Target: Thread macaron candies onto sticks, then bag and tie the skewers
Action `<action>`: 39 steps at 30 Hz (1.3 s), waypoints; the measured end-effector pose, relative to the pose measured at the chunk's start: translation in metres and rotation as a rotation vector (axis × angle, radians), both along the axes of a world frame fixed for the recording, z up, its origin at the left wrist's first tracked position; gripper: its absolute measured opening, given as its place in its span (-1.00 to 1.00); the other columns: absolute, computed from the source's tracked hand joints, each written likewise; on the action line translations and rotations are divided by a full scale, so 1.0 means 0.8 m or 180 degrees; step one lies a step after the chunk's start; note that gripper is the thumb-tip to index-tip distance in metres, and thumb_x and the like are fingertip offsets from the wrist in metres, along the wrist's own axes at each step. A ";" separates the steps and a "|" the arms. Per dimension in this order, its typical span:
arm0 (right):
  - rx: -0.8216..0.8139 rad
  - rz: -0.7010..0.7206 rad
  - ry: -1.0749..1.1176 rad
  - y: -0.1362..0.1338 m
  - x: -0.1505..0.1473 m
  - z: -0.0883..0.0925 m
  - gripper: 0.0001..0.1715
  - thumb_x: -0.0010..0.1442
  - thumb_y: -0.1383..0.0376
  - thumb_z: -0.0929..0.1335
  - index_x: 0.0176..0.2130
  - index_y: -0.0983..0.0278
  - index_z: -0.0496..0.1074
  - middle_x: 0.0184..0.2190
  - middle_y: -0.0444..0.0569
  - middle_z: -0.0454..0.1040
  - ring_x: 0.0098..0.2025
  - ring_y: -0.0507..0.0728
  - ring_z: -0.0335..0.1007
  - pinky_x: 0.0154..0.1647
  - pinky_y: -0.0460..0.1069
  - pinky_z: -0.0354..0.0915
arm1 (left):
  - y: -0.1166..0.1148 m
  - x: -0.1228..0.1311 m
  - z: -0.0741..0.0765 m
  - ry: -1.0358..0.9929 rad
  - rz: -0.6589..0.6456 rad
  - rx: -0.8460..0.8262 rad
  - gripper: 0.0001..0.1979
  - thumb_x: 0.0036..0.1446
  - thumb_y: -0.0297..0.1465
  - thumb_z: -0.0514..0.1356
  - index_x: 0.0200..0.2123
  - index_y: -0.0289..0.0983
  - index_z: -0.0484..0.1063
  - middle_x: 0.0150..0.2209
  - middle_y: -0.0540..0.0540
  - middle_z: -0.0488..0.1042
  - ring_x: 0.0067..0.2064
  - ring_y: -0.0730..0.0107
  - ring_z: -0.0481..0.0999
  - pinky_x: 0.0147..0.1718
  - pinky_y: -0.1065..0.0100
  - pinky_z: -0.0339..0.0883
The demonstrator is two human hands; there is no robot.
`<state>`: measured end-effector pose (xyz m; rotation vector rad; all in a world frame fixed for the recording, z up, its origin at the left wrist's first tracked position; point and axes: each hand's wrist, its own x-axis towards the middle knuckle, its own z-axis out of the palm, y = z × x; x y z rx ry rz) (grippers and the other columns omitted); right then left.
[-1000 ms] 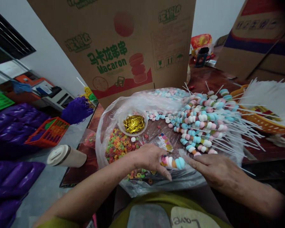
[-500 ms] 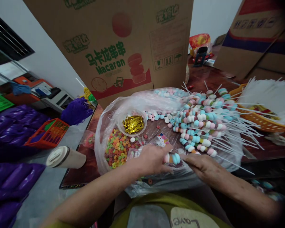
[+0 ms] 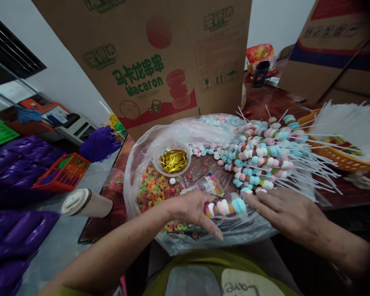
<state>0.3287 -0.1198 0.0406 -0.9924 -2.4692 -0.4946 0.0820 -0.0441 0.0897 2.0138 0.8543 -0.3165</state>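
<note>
A short skewer of pastel marshmallows and cereal rings (image 3: pixel 223 207) lies level between my hands, low over the plastic sheet. My left hand (image 3: pixel 193 209) is at its left end, thumb stretched away from the forefinger; its other fingers are partly hidden. At the blue end, my right hand (image 3: pixel 282 211) has its long fingers close together over the stick, whose grip is mostly hidden beneath. Just behind the skewer lies a colourful printed packet (image 3: pixel 214 183). Loose cereal rings (image 3: pixel 156 187) are heaped beside my left forearm, with a bowl of gold twist ties (image 3: pixel 173 160) behind them.
Many marshmallow skewers (image 3: pixel 259 154) are piled at the right, their white sticks pointing outward. An orange basket of white sticks (image 3: pixel 354 162) stands beyond them. A tall cardboard box (image 3: pixel 179 53) blocks the back. A lidded cup (image 3: pixel 88 203) is left of the dark table.
My left fingers have spread, uncovering more of the skewer. The skewer has shifted slightly right, and my right hand has moved right and turned flatter. The printed packet shows more fully.
</note>
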 end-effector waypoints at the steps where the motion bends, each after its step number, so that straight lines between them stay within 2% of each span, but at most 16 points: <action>1: 0.0047 0.0122 -0.0134 0.002 0.000 0.006 -0.56 0.15 0.49 0.16 0.03 0.33 0.26 -0.39 0.00 0.44 -0.40 0.08 0.31 -0.36 0.00 0.19 | -0.001 0.002 -0.001 -0.0114 -0.0053 -0.0305 -0.46 -0.42 -0.03 0.33 -0.39 -0.28 0.38 -0.53 0.11 0.31 -0.48 0.51 0.27 -0.51 0.52 0.14; 3: -0.0040 0.0316 -0.0229 0.006 -0.006 0.009 -0.58 0.16 0.47 0.16 0.02 0.32 0.26 -0.41 -0.02 0.41 -0.42 0.07 0.28 -0.40 -0.01 0.15 | -0.003 0.009 -0.004 -0.0350 -0.0188 -0.0655 -0.50 -0.39 -0.12 0.36 -0.36 -0.28 0.37 -0.51 0.12 0.31 -0.46 0.51 0.29 -0.47 0.51 0.17; 6: -0.0493 0.0333 -0.0097 0.009 -0.020 -0.009 -0.55 0.14 0.50 0.15 0.00 0.28 0.28 -0.51 -0.09 0.37 -0.49 0.05 0.26 -0.50 -0.05 0.10 | -0.007 0.018 -0.013 -0.0546 -0.0254 -0.0606 -0.50 -0.34 -0.18 0.36 -0.28 -0.26 0.37 -0.48 0.10 0.33 -0.41 0.47 0.33 -0.40 0.47 0.21; 9: -0.1243 0.0167 0.0184 0.007 -0.027 -0.039 -0.45 0.09 0.57 0.13 0.03 0.24 0.26 -0.51 -0.12 0.38 -0.51 0.02 0.29 -0.52 -0.10 0.11 | -0.002 0.016 -0.019 -0.0653 -0.0031 -0.0397 -0.37 -0.34 -0.18 0.36 -0.14 -0.26 0.33 -0.39 0.04 0.37 -0.34 0.40 0.35 -0.37 0.43 0.23; 12: -0.1716 0.0033 0.0538 0.003 -0.022 -0.055 -0.39 0.07 0.57 0.13 0.07 0.19 0.23 -0.44 -0.11 0.42 -0.45 0.00 0.33 -0.46 -0.14 0.17 | 0.012 0.000 -0.013 -0.0627 0.0118 -0.0450 -0.21 -0.33 -0.20 0.37 0.02 -0.27 0.20 -0.30 -0.02 0.39 -0.32 0.40 0.37 -0.38 0.44 0.23; 14: -0.1724 -0.0004 0.0721 0.001 -0.017 -0.055 -0.37 0.06 0.56 0.14 0.08 0.18 0.23 -0.42 -0.09 0.43 -0.42 0.01 0.34 -0.44 -0.14 0.19 | 0.020 -0.012 -0.005 -0.0289 -0.0116 -0.0575 -0.29 -0.34 -0.21 0.37 -0.05 -0.28 0.28 -0.37 0.02 0.41 -0.38 0.44 0.36 -0.43 0.46 0.21; 17: -0.1584 0.0031 0.0740 0.000 -0.016 -0.046 -0.34 0.05 0.57 0.13 0.10 0.17 0.20 -0.43 -0.09 0.43 -0.44 0.00 0.34 -0.46 -0.15 0.19 | 0.021 -0.021 -0.002 0.0258 -0.0443 -0.0597 -0.61 -0.26 -0.19 0.33 -0.35 -0.30 0.40 -0.54 0.10 0.35 -0.49 0.52 0.30 -0.51 0.51 0.16; 20: -0.1388 0.0075 0.0490 0.000 -0.019 -0.036 -0.33 0.03 0.58 0.12 0.10 0.19 0.19 -0.47 -0.10 0.42 -0.50 -0.01 0.32 -0.53 -0.16 0.15 | 0.010 -0.017 -0.011 0.0323 -0.0251 -0.0202 -0.70 -0.16 -0.18 0.27 -0.42 -0.28 0.40 -0.55 0.10 0.33 -0.50 0.54 0.29 -0.53 0.53 0.14; 24: -0.1399 0.0031 0.0182 0.003 -0.020 -0.034 -0.35 0.01 0.58 0.13 0.07 0.21 0.20 -0.51 -0.14 0.39 -0.54 -0.02 0.29 -0.57 -0.15 0.09 | -0.006 -0.006 -0.017 0.0568 -0.0256 0.1022 -0.68 -0.16 -0.16 0.24 -0.36 -0.25 0.41 -0.46 0.00 0.42 -0.42 0.38 0.38 -0.48 0.46 0.17; 26: -0.1260 -0.0025 0.0098 0.006 -0.017 -0.033 -0.39 0.03 0.58 0.13 0.04 0.21 0.22 -0.51 -0.15 0.38 -0.53 -0.01 0.29 -0.55 -0.14 0.08 | -0.010 -0.002 -0.013 0.0633 -0.0307 0.1305 -0.68 -0.15 -0.18 0.23 -0.34 -0.25 0.40 -0.45 -0.04 0.43 -0.41 0.32 0.40 -0.47 0.42 0.18; 28: -0.0818 -0.0060 -0.0018 0.010 -0.014 -0.027 -0.44 0.06 0.58 0.12 0.02 0.24 0.24 -0.51 -0.13 0.37 -0.52 0.01 0.27 -0.53 -0.10 0.07 | -0.011 -0.001 -0.010 0.0479 -0.0234 0.0895 -0.66 -0.19 -0.18 0.26 -0.35 -0.26 0.37 -0.49 -0.01 0.41 -0.44 0.35 0.38 -0.49 0.43 0.18; 30: -0.0327 0.0007 -0.0145 0.015 -0.011 -0.016 -0.50 0.10 0.56 0.13 0.03 0.29 0.23 -0.49 -0.09 0.38 -0.49 0.04 0.25 -0.48 -0.06 0.06 | -0.010 -0.003 -0.011 0.0204 -0.0104 -0.0119 -0.61 -0.29 -0.16 0.33 -0.42 -0.26 0.34 -0.56 0.06 0.35 -0.52 0.46 0.33 -0.55 0.46 0.17; 32: -0.0007 0.0150 -0.0271 0.020 -0.010 -0.001 -0.55 0.15 0.51 0.15 0.04 0.33 0.21 -0.44 -0.05 0.39 -0.45 0.07 0.24 -0.44 -0.02 0.07 | -0.008 -0.006 -0.016 -0.0012 0.0011 -0.1272 -0.57 -0.40 -0.19 0.39 -0.50 -0.27 0.30 -0.62 0.12 0.28 -0.60 0.55 0.24 -0.62 0.48 0.13; 34: 0.0243 0.0269 -0.0370 0.025 -0.009 0.013 -0.59 0.17 0.48 0.14 0.03 0.34 0.21 -0.39 0.00 0.40 -0.40 0.09 0.25 -0.42 0.00 0.07 | -0.008 -0.009 -0.023 -0.0145 0.0008 -0.2207 -0.56 -0.49 -0.26 0.42 -0.54 -0.29 0.29 -0.65 0.14 0.28 -0.64 0.60 0.20 -0.67 0.49 0.12; 36: 0.0455 0.0373 -0.0416 0.029 -0.008 0.021 -0.62 0.18 0.46 0.13 0.00 0.35 0.23 -0.36 0.03 0.41 -0.37 0.11 0.25 -0.42 0.02 0.06 | -0.010 -0.010 -0.028 -0.0235 -0.0028 -0.2790 -0.54 -0.55 -0.31 0.45 -0.54 -0.31 0.31 -0.65 0.13 0.33 -0.65 0.59 0.23 -0.69 0.49 0.15; 39: 0.0513 0.0476 -0.0391 0.031 -0.005 0.020 -0.62 0.20 0.44 0.13 0.01 0.34 0.23 -0.36 0.03 0.41 -0.37 0.09 0.25 -0.40 0.02 0.08 | -0.014 -0.011 -0.031 -0.0273 0.0052 -0.3131 -0.54 -0.56 -0.34 0.45 -0.52 -0.33 0.34 -0.66 0.11 0.36 -0.66 0.56 0.29 -0.70 0.48 0.21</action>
